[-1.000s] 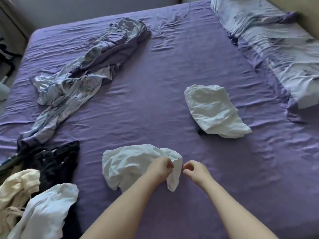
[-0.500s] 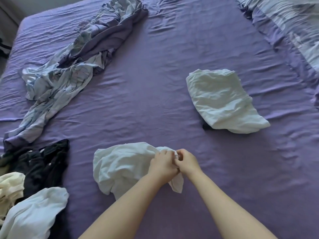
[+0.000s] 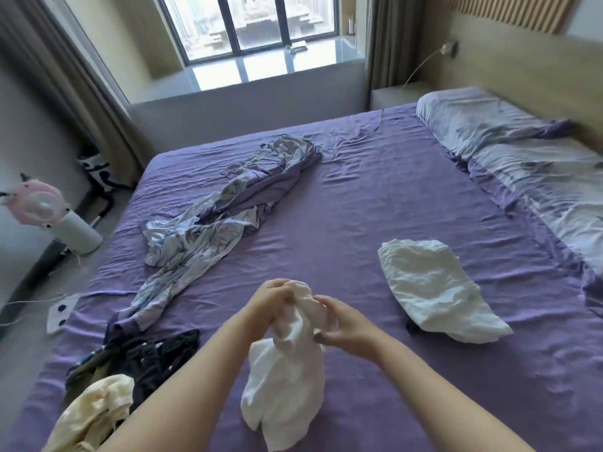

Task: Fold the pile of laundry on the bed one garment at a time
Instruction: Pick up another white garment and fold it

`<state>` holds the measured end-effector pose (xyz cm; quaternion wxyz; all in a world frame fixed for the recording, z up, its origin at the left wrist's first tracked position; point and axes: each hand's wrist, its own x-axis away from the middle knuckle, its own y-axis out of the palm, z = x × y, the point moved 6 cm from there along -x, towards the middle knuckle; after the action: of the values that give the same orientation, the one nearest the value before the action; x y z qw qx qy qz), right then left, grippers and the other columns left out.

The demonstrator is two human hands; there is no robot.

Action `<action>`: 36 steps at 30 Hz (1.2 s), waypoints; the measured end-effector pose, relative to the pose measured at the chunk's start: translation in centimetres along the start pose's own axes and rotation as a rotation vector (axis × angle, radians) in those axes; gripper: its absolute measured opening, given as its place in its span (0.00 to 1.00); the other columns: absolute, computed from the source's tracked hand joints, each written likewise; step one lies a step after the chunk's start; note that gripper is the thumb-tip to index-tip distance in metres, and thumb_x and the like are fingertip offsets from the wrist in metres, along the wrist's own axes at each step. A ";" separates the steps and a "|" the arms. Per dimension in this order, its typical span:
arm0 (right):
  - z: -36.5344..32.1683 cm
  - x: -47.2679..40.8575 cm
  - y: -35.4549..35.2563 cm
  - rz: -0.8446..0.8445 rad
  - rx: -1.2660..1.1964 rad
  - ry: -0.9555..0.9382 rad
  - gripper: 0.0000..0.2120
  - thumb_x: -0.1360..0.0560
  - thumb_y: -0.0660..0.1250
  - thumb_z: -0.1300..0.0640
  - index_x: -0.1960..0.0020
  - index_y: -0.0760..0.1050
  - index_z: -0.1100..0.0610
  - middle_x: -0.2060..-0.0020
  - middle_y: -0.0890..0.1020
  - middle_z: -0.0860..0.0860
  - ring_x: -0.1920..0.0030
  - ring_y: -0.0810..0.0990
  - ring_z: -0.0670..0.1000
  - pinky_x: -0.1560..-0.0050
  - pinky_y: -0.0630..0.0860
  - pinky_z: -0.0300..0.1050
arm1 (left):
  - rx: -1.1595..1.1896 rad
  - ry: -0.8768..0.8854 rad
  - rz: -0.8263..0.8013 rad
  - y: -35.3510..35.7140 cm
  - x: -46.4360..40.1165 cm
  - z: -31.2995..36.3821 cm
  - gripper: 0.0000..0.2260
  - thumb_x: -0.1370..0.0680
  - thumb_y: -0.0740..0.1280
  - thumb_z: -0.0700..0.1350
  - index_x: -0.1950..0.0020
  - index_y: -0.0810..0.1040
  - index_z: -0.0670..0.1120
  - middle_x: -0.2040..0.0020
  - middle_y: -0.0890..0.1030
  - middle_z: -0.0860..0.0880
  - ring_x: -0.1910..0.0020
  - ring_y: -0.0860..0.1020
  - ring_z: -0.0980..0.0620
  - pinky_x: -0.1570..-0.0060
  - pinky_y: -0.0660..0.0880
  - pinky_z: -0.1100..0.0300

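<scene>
White garment [image 3: 287, 363] lifted off bed, bunched, hanging from hands [image 3: 303, 313]

cream garment [image 3: 94, 415] cut off, dark item [image 3: 411, 327] mostly hidden

Two hands are seen, the left hand [image 3: 272, 301] and the right hand [image 3: 346, 324], above the near part of the purple bed [image 3: 375, 207]. Two white garments are counted: one [image 3: 287, 380] hanging over the bed's near edge, one [image 3: 437, 288] lying toward its right side. One patterned sheet [image 3: 208, 230] is spread across the bed's left half. One black garment [image 3: 153, 357] and one cream garment [image 3: 94, 409] are found at its near left corner. Two pillows [image 3: 528, 158] are counted along the bed's right side. One pink fan [image 3: 39, 207] is seen left of the bed.
</scene>
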<state>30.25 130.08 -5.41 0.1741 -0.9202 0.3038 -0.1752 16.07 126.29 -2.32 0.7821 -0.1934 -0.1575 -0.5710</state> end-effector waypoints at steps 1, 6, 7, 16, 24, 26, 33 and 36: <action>-1.7 -0.2 0.0 0.020 0.022 -0.023 0.29 0.29 0.72 0.60 0.31 0.67 0.53 0.40 0.75 0.46 0.41 0.74 0.46 0.42 0.68 0.36 | 0.001 0.033 0.002 -1.2 0.9 1.7 0.15 0.27 0.58 0.29 0.55 0.82 0.42 0.62 0.81 0.46 0.66 0.76 0.52 0.66 0.72 0.61; -11.1 -1.0 -2.6 0.196 -0.106 -0.113 0.08 0.27 0.71 0.61 0.50 0.78 0.60 0.62 0.76 0.50 0.60 0.72 0.47 0.59 0.68 0.39 | -0.080 0.172 0.068 -7.3 5.5 9.2 0.18 0.33 0.60 0.35 0.50 0.81 0.48 0.61 0.77 0.44 0.64 0.71 0.47 0.66 0.68 0.58; -13.1 -1.0 -3.3 0.227 -0.133 -0.139 0.05 0.28 0.71 0.61 0.52 0.78 0.59 0.64 0.75 0.50 0.62 0.70 0.47 0.60 0.68 0.40 | -0.114 0.202 0.070 -8.4 6.4 10.5 0.19 0.32 0.59 0.33 0.49 0.81 0.48 0.59 0.77 0.43 0.63 0.70 0.46 0.67 0.68 0.58; -30.0 0.3 -6.1 0.373 0.110 -0.321 0.07 0.31 0.73 0.59 0.54 0.79 0.55 0.64 0.76 0.47 0.61 0.73 0.47 0.62 0.66 0.35 | -0.636 0.525 0.098 -11.6 13.5 19.3 0.12 0.33 0.72 0.46 0.54 0.81 0.40 0.59 0.75 0.49 0.62 0.73 0.55 0.65 0.67 0.68; -38.2 2.9 -8.0 0.400 0.339 -0.388 0.10 0.29 0.71 0.50 0.59 0.70 0.49 0.68 0.73 0.46 0.66 0.73 0.48 0.71 0.68 0.35 | -0.773 0.777 0.447 -13.1 17.8 26.8 0.02 0.26 0.70 0.44 0.57 0.82 0.47 0.66 0.72 0.55 0.68 0.74 0.55 0.67 0.68 0.62; -40.1 3.8 -8.5 0.384 0.272 -0.445 0.05 0.27 0.69 0.57 0.53 0.74 0.50 0.68 0.74 0.48 0.68 0.76 0.47 0.75 0.72 0.34 | -0.425 0.724 0.304 -12.9 18.3 27.6 0.01 0.25 0.69 0.40 0.54 0.79 0.45 0.66 0.77 0.49 0.72 0.78 0.53 0.69 0.78 0.62; -43.1 5.1 -10.8 0.360 0.086 -0.323 0.11 0.26 0.65 0.68 0.44 0.77 0.66 0.55 0.80 0.58 0.62 0.83 0.53 0.64 0.81 0.37 | 0.004 0.703 0.151 -13.1 20.6 27.9 0.09 0.25 0.62 0.30 0.49 0.73 0.40 0.56 0.77 0.43 0.58 0.78 0.48 0.52 0.78 0.55; -44.0 5.1 -10.6 0.360 0.268 -0.352 0.16 0.29 0.67 0.69 0.42 0.77 0.65 0.50 0.81 0.59 0.54 0.82 0.56 0.58 0.80 0.37 | -0.085 0.756 0.141 -13.1 20.8 27.6 0.05 0.24 0.67 0.35 0.51 0.76 0.43 0.55 0.79 0.47 0.56 0.78 0.50 0.52 0.76 0.58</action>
<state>20.57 125.48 38.86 0.3725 -0.8364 0.4016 -0.0175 9.08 118.73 33.16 0.8137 -0.0120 0.1794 -0.5528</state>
